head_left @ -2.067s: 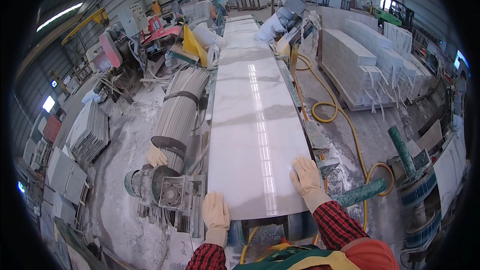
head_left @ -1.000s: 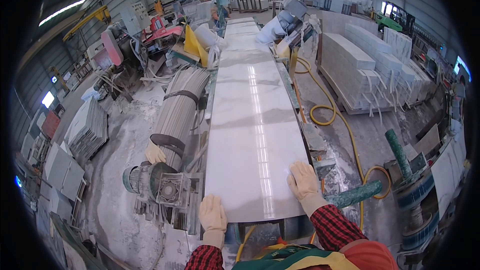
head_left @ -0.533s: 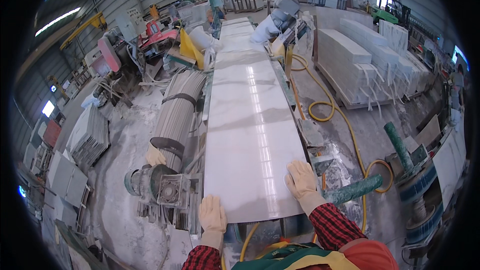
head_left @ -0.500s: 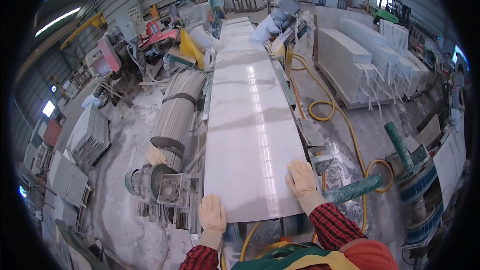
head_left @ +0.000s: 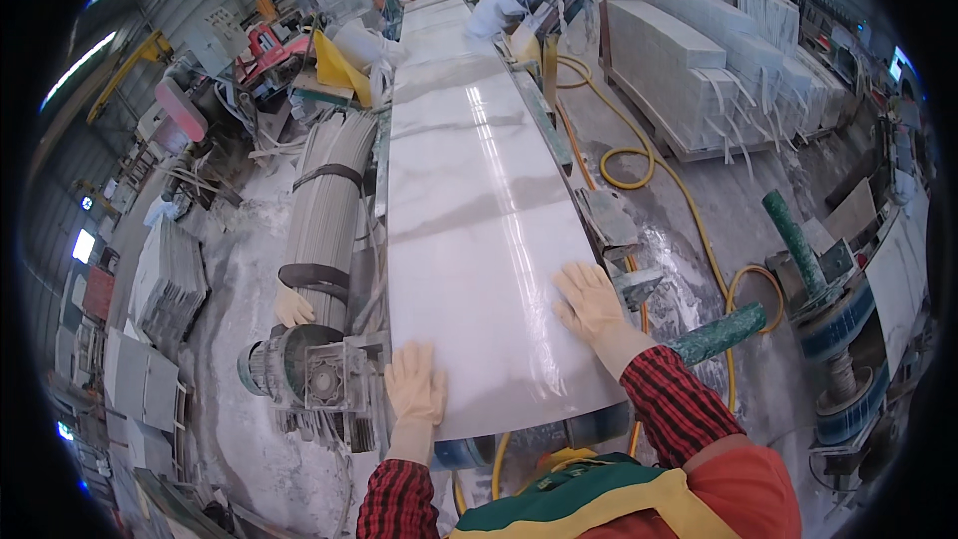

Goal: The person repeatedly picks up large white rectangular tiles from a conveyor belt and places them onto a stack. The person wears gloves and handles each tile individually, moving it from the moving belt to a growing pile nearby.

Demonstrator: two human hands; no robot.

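A long, glossy white stone slab (head_left: 469,309) with grey veins stretches away from me on a roller stand. My left hand (head_left: 415,386), in a cream work glove, lies flat on the slab's near left edge with fingers pointing forward. Farther up, on the right edge, my right hand (head_left: 591,307) rests in a matching glove, its fingers spread on the surface. Neither hand is wrapped round anything. Under the slab's near end, a blue roller (head_left: 464,452) shows in part.
Left of the slab are a motor (head_left: 261,367), a strapped bundle of strips (head_left: 327,190) and a loose glove (head_left: 293,306). On the right, a green roller post (head_left: 720,332) juts out near a yellow hose (head_left: 689,220). Stacked stone blocks (head_left: 664,80) stand farther off.
Both hands have moved forward along the slab, the right one more plainly, and their fingers are more spread. The view has tilted down and shifted.
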